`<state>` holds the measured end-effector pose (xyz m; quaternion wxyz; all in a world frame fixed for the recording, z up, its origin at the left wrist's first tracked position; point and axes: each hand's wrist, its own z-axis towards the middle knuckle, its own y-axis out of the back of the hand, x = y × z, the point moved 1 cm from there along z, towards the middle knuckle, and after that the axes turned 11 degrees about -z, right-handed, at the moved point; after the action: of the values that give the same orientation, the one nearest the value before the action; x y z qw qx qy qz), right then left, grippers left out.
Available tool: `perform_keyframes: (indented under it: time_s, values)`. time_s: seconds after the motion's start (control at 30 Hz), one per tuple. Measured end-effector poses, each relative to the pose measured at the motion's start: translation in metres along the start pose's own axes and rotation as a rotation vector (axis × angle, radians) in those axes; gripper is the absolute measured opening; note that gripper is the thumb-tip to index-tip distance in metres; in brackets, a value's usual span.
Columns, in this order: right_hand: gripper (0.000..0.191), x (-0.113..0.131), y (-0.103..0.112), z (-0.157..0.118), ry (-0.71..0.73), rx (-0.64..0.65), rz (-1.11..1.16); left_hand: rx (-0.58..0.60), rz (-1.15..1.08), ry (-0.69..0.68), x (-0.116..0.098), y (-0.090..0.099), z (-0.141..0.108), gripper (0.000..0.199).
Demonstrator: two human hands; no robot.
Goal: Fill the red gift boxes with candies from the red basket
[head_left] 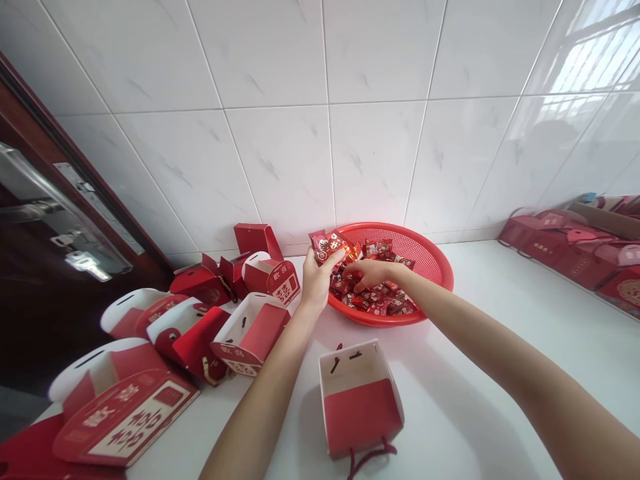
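Observation:
My left hand (pixel 320 270) is closed around several red-wrapped candies (pixel 326 247) at the left rim of a red plastic basket (pixel 437 267). Inside the basket lies a heap of small red-wrapped candies (pixel 385 303). My right hand (pixel 371 273) reaches into that heap, fingers bent down among the wrappers. Whether its fingertips grip a candy is hidden. In front of the basket, close to me, stands an open red gift box (pixel 363 413) with a white inside and a dark red cord handle.
On the left, several open red gift boxes (pixel 135 413) crowd the white tabletop (pixel 450 413) beside a dark door (pixel 30 280) with keys in its lock. More red boxes (pixel 560 243) line the right side. A white tiled wall (pixel 280 153) rises behind the basket.

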<state>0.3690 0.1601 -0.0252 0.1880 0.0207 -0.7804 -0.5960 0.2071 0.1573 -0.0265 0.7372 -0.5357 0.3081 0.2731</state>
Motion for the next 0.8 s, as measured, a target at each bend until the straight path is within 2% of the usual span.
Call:
perform_keyframes:
  time_s: [0.2,0.43,0.67,0.8]
  values:
    - [0.045,0.003,-0.009,0.009,-0.012,-0.029,-0.029,0.015,0.011,-0.007,0.001,0.001,0.000,0.042]
    - [0.013,0.003,-0.003,0.017,0.036,-0.086,0.053,0.014,0.012,-0.013,0.001,0.001,0.001,0.039]
    - [0.017,-0.009,0.012,0.006,0.001,-0.131,0.175,0.021,0.011,-0.009,0.000,0.000,0.001,0.038]
    - [0.022,-0.014,0.013,0.003,-0.033,-0.099,0.219,0.035,0.011,-0.008,0.000,-0.001,0.000,0.038]
